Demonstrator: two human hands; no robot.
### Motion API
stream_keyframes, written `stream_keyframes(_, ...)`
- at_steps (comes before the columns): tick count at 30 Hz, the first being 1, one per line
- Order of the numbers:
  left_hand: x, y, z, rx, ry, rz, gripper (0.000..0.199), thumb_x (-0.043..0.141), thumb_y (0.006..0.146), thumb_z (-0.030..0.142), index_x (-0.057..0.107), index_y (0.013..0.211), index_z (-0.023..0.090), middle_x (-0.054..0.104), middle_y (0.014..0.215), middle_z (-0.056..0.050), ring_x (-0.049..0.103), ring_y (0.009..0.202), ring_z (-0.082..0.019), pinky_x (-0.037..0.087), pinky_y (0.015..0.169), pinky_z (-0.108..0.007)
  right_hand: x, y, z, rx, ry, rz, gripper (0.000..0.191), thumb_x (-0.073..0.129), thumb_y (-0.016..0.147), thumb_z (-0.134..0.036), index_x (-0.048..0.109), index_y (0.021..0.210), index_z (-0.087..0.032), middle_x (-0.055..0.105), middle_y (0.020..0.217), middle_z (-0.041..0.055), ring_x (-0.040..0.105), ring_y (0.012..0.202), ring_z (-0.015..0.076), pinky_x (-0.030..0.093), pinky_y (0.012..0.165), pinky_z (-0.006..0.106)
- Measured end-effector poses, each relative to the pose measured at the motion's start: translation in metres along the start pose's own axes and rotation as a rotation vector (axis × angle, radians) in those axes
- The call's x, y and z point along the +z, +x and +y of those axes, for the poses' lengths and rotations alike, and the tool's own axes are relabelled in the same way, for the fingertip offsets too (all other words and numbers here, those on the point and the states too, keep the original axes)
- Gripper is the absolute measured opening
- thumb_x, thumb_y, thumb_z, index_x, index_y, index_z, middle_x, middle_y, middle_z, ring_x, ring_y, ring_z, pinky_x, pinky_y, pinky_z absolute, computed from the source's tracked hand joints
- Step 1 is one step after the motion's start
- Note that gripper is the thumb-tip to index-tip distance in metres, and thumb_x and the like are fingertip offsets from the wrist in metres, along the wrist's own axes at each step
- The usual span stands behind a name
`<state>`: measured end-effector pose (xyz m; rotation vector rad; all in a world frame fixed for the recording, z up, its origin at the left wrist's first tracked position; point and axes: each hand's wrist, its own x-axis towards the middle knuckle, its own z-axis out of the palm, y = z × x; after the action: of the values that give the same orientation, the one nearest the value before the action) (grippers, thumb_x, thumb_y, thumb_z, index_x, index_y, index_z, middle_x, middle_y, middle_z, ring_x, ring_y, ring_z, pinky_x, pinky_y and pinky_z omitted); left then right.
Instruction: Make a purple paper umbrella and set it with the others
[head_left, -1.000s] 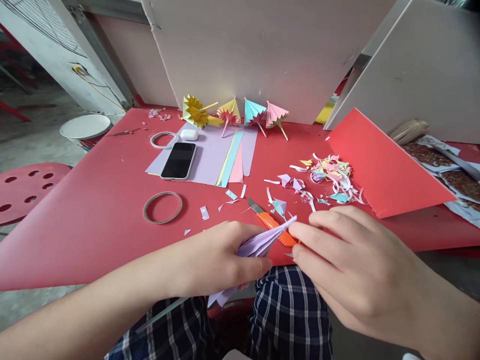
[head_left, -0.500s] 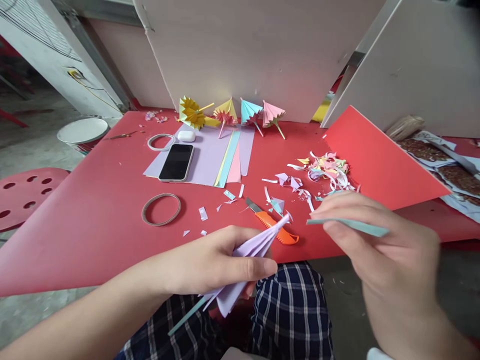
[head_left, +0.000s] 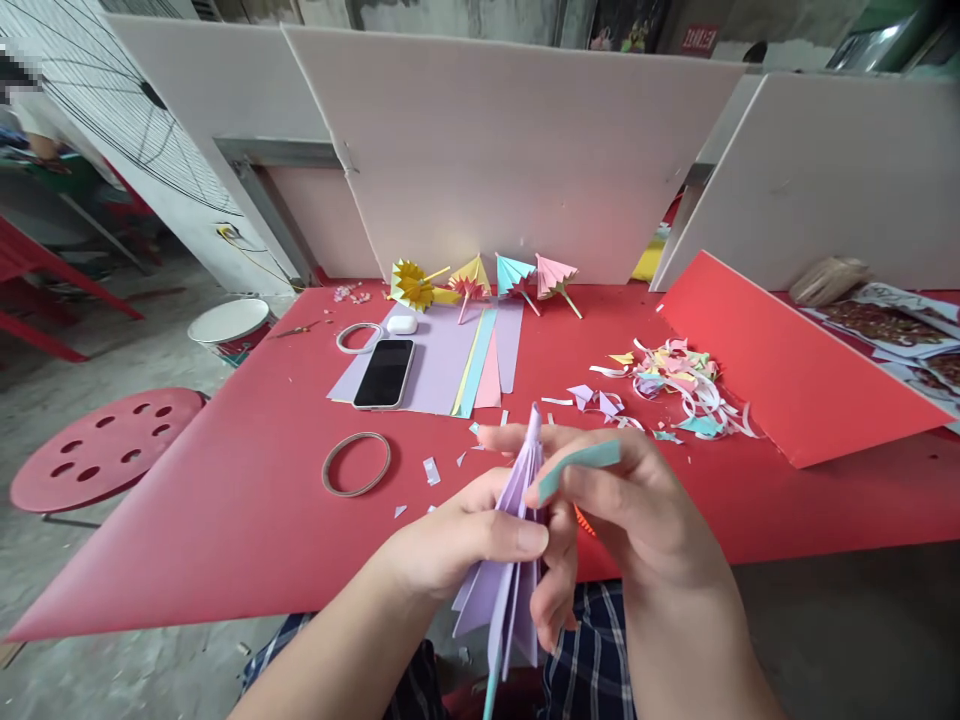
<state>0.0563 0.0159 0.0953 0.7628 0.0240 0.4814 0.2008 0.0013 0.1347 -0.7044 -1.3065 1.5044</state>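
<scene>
My left hand (head_left: 465,540) is closed around a folded purple paper umbrella (head_left: 510,590), its tip pointing up and its pleats fanning out below. A teal stick (head_left: 491,685) comes out of the bottom of the pleats. Between thumb and fingers, my right hand (head_left: 630,510) pinches a short teal paper strip (head_left: 581,465), one end of it bent down close to the upper pleats. Whether the strip touches the purple paper I cannot tell. Mostly hidden behind my right hand lies an orange craft knife (head_left: 583,520).
Finished paper umbrellas (head_left: 514,275) line the back of the red table (head_left: 262,500). A phone (head_left: 384,374) and earbud case (head_left: 402,324) rest on coloured paper sheets (head_left: 435,375). A tape roll (head_left: 356,464) lies left, paper scraps (head_left: 675,375) right, beside a tilted red board (head_left: 795,370).
My right hand has brought the teal strip left to the purple umbrella. The umbrella has turned more upright in my left hand. The camera view has tilted up.
</scene>
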Motion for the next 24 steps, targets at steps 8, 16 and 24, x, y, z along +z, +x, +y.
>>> stream_keyframes(8, -0.016, -0.003, 0.006, -0.02, 0.204, -0.048, 0.036, 0.073, 0.058, 0.016, 0.051, 0.087, 0.015, 0.058, 0.064, 0.002, 0.062, 0.067, -0.015, 0.051, 0.069, -0.032, 0.001, 0.013, 0.002, 0.148, 0.043, -0.126, 0.017, 0.056, 0.081, -0.03, 0.07, 0.079, -0.022, 0.066, 0.067, -0.0003, 0.056, 0.038, 0.0085, 0.038, 0.029, 0.017)
stream_keyframes(16, -0.007, -0.008, 0.01, 0.01, 0.255, 0.228, 0.013, 0.06, 0.068, 0.01, 0.05, 0.075, 0.015, 0.054, 0.055, 0.005, 0.06, 0.052, -0.011, 0.049, 0.056, -0.025, 0.0, 0.021, 0.008, 0.027, -0.062, -0.03, 0.016, 0.057, 0.081, -0.028, 0.07, 0.077, -0.021, 0.068, 0.069, 0.0003, 0.056, 0.041, 0.0081, 0.05, 0.047, 0.024)
stream_keyframes(24, -0.01, -0.004, -0.002, 0.095, 0.083, 0.107, 0.015, 0.061, 0.064, 0.008, 0.05, 0.072, 0.015, 0.055, 0.049, 0.004, 0.055, 0.044, -0.008, 0.049, 0.055, -0.025, 0.01, 0.014, 0.01, -0.281, -0.44, 0.52, 0.011, 0.059, 0.079, -0.023, 0.069, 0.083, -0.024, 0.068, 0.078, -0.0001, 0.064, 0.074, 0.0156, 0.052, 0.065, 0.028)
